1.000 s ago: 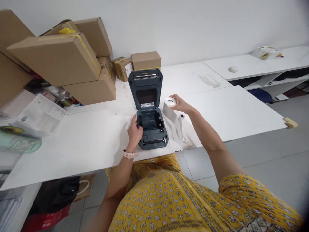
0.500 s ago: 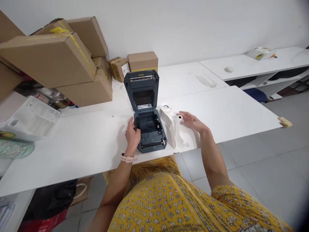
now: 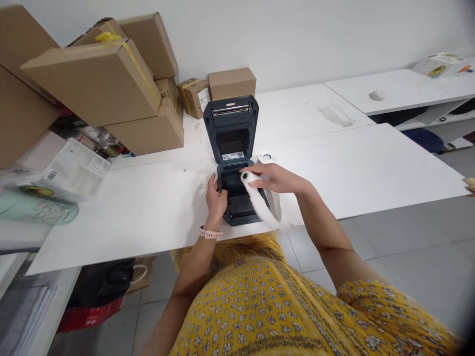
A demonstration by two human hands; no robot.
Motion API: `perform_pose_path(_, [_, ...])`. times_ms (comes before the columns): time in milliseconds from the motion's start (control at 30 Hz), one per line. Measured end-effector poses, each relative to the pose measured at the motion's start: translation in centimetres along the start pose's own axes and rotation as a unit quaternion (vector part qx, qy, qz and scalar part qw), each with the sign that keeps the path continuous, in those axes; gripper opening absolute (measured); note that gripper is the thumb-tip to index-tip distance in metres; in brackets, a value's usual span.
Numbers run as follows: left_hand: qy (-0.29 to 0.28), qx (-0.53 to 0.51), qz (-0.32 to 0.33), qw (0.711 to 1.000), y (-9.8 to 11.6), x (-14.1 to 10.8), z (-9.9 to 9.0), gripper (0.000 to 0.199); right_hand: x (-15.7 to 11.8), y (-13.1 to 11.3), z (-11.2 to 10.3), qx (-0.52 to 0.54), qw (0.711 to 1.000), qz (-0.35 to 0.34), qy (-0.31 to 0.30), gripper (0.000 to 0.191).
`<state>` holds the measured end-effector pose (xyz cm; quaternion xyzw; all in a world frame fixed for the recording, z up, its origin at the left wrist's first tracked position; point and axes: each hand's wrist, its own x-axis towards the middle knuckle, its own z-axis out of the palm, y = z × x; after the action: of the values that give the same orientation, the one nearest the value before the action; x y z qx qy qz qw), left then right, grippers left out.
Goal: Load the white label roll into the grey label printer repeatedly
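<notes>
A dark grey label printer (image 3: 233,128) stands open on the white table (image 3: 141,207), its lid tipped back. My left hand (image 3: 215,198) rests on the printer's left side, fingers on the edge of the open bay. My right hand (image 3: 272,178) holds a small white paper roll (image 3: 248,176) over the bay, with a loose strip of paper (image 3: 263,210) trailing down to the table's front edge. A second white roll (image 3: 265,158) sits on the table just right of the printer.
Stacked cardboard boxes (image 3: 100,84) fill the back left, with two small boxes (image 3: 232,81) behind the printer. Packaged goods (image 3: 55,183) lie at the left. A second white table (image 3: 401,89) at the right carries a tape roll (image 3: 436,64).
My right hand set one roll down beside the printer, took the smaller roll from the table, and brought it left over the open bay. The left hand stayed on the printer.
</notes>
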<state>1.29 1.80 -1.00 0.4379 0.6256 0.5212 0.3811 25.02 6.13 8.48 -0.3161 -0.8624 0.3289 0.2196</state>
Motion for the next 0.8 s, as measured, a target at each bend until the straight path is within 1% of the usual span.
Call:
perform_pose_path(33, [-0.002, -0.02, -0.007, 1.0, -0.3, 0.1, 0.1, 0.087, 1.8, -0.4, 0.5, -0.077, 0.996, 0.01, -0.035, 0.047])
perform_pose_path(67, [-0.003, -0.034, -0.016, 0.999, -0.4, 0.2, 0.1, 0.088, 3.3, -0.7, 1.2, -0.148, 0.986, 0.024, -0.072, 0.046])
perform_pose_path(133, [-0.002, -0.051, -0.035, 0.998, -0.6, 0.2, 0.2, 0.089, 5.7, -1.1, 2.6, -0.262, 0.954, 0.047, -0.141, 0.043])
perform_pose_path(167, [-0.001, -0.055, -0.042, 0.998, -0.5, 0.2, 0.2, 0.089, 6.4, -1.2, 3.2, -0.298, 0.938, 0.05, -0.168, 0.042])
perform_pose_path(233, [-0.001, -0.061, -0.044, 0.997, -0.5, 0.2, 0.2, 0.088, 7.1, -1.3, 4.2, -0.333, 0.92, 0.045, -0.203, 0.039])
perform_pose_path(333, [-0.005, -0.076, -0.033, 0.997, -0.3, 0.2, 0.3, 0.086, 6.9, -1.4, 4.8, -0.341, 0.916, 0.042, -0.209, 0.034])
perform_pose_path(467, [-0.003, -0.089, -0.028, 0.996, -0.5, 0.2, 0.5, 0.084, 6.2, -1.3, 4.9, -0.336, 0.922, 0.04, -0.187, 0.03])
perform_pose_path(533, [0.0, -0.083, -0.023, 0.996, -0.6, 0.2, 0.5, 0.084, 5.3, -1.3, 5.1, -0.328, 0.928, 0.037, -0.171, 0.032])
perform_pose_path(567, [0.001, -0.08, -0.022, 0.997, -0.6, 0.2, 0.5, 0.084, 4.6, -1.3, 5.3, -0.319, 0.935, 0.032, -0.153, 0.033])
perform_pose_path(633, [0.004, -0.076, -0.018, 0.997, -0.7, 0.2, 0.5, 0.083, 2.6, -1.5, 6.2, -0.29, 0.951, 0.014, -0.103, 0.034])
perform_pose_path(700, [0.005, -0.075, -0.018, 0.997, -0.6, 0.1, 0.6, 0.083, 0.3, -1.7, 7.5, -0.262, 0.964, -0.006, -0.039, 0.036])
perform_pose_path(800, [0.005, -0.081, -0.026, 0.996, -0.4, 0.1, 0.7, 0.081, -2.9, -2.4, 10.2, -0.262, 0.964, -0.012, 0.05, 0.039])
